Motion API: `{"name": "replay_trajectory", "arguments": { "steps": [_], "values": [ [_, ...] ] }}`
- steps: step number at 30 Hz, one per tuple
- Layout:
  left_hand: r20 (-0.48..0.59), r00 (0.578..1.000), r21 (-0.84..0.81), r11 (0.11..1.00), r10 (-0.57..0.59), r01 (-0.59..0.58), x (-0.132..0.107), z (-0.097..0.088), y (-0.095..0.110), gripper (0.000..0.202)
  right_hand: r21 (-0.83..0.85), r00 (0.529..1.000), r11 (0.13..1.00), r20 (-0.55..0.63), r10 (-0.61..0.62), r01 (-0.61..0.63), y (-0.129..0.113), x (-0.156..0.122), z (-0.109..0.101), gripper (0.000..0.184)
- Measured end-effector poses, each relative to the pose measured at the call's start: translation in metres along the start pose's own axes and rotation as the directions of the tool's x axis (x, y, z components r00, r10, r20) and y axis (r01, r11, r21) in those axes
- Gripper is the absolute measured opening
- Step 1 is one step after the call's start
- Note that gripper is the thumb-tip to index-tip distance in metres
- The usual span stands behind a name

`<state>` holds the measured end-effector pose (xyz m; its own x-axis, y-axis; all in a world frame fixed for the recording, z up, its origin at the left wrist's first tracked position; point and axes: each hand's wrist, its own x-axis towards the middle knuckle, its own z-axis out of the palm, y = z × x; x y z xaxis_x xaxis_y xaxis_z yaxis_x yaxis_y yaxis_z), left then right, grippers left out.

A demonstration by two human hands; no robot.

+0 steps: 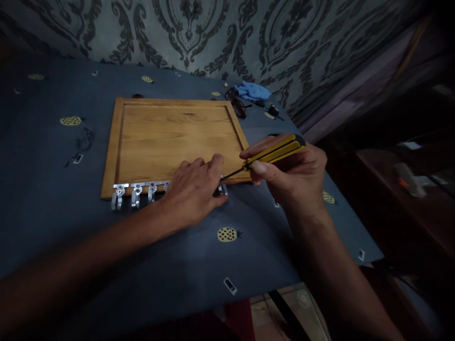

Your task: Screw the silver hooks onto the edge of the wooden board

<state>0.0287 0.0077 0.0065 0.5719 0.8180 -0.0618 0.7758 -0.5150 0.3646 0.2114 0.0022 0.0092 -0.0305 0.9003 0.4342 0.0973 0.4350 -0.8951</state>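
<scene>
A framed wooden panel (174,142) lies flat on the table. Along its near edge runs a metal hook rail (142,184) with several silver hooks hanging over the edge. My left hand (195,189) presses down on the rail's right part, covering some hooks; its fingers are bent, and the thumb sits near the last hook (223,188). In my right hand (291,170) is a screwdriver (273,154) with a yellow and black handle, gripped between thumb and fingers. Its shaft slants down to the rail beside my left index finger, where the tip is hidden.
Behind the panel's right corner lie dark glasses (237,103), a blue cloth (253,91) and what looks like keys (273,110). The tablecloth (177,279) is dark blue with pineapple prints. A patterned wall (192,38) borders the table's far side; its right edge slants toward dark furniture.
</scene>
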Motion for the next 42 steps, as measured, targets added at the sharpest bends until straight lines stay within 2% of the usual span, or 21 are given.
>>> {"name": "replay_trajectory", "arguments": {
  "steps": [3,8,10,14,21,26,30,36,42],
  "values": [
    [0.007,1.0,0.001,1.0,-0.001,0.001,0.001,-0.001,0.0,0.05,0.019,1.0,1.0,-0.001,0.019,-0.019,-0.001,0.001,0.001,0.022],
    [0.005,1.0,-0.001,1.0,0.001,-0.001,0.001,-0.001,0.0,0.054,0.004,0.995,0.999,0.084,0.047,-0.047,0.002,0.001,-0.013,0.029],
    [-0.003,1.0,-0.004,1.0,0.001,-0.001,0.001,0.0,0.0,0.054,-0.012,0.994,0.999,0.094,0.052,-0.051,0.001,0.0,-0.015,0.025],
    [-0.007,1.0,0.002,1.0,0.001,-0.001,0.0,0.0,0.0,0.054,-0.018,1.0,1.0,0.021,0.005,-0.004,-0.001,0.001,-0.007,0.014],
    [-0.003,1.0,0.011,1.0,0.001,-0.001,-0.001,0.0,0.0,0.051,-0.051,0.983,0.998,-0.181,-0.035,0.026,0.006,0.0,0.009,0.029],
    [-0.002,1.0,0.02,1.0,-0.005,0.005,-0.001,-0.002,0.001,0.049,-0.139,0.971,0.987,-0.213,-0.104,0.075,0.009,-0.003,0.01,0.03],
    [0.009,1.0,0.009,1.0,-0.008,0.008,-0.001,-0.002,0.0,0.048,-0.129,0.952,0.985,-0.269,-0.144,0.113,0.008,-0.003,0.008,0.031],
    [0.028,1.0,0.0,1.0,-0.012,0.012,0.0,-0.003,0.001,0.049,-0.095,0.968,0.991,-0.227,-0.109,0.089,0.007,-0.003,0.008,0.032],
    [-0.005,1.0,0.001,1.0,-0.001,0.001,0.0,0.0,0.0,0.051,-0.06,0.978,0.995,-0.19,-0.091,0.081,0.009,-0.004,0.009,0.023]
  ]
}}
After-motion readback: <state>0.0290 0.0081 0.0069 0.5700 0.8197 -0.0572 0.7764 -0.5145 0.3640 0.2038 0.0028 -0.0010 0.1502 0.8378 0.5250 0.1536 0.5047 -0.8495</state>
